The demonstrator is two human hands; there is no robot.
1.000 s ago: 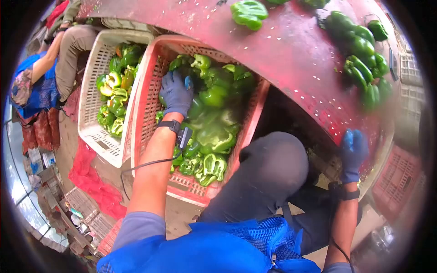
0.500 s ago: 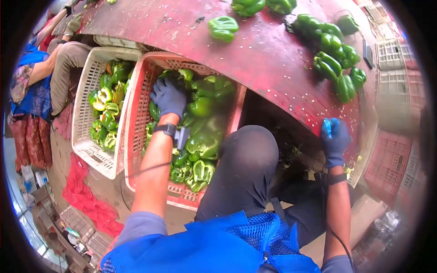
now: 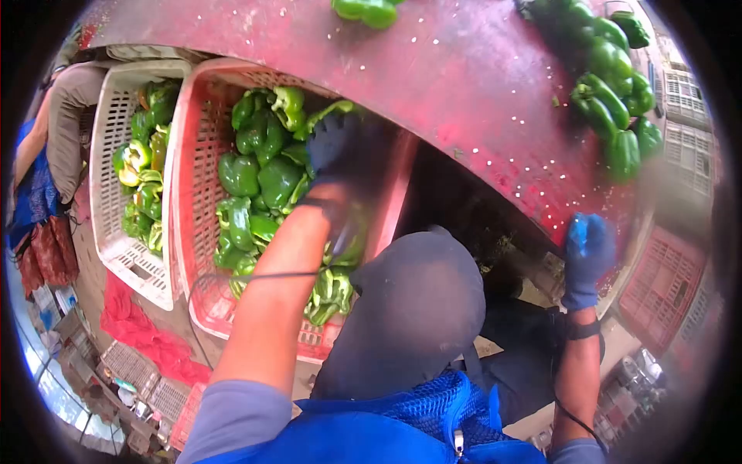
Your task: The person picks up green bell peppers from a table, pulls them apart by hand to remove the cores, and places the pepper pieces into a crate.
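Note:
My left hand [image 3: 332, 145], in a dark glove, reaches into the red crate [image 3: 202, 116] at its upper right part. Its fingers are blurred and partly in shadow, close over the green bell peppers [image 3: 280, 182]. Several of these are whole, and others are cut open with pale insides showing. My right hand [image 3: 587, 259], also gloved, is closed in a fist beside the red table's [image 3: 464, 100] near edge. Bright blue shows at its fingertips; I cannot tell what it holds.
A white crate [image 3: 108, 209] of cut peppers stands left of the red one. More whole peppers [image 3: 610, 93] lie at the table's right, among scattered pale seeds. A person's knee [image 3: 73, 116] is at far left. Red netting [image 3: 147, 332] lies on the floor.
My left hand has moved right within the crate, away from the peppers at its left side. My right hand stays a fist by the table edge. The view has shifted right.

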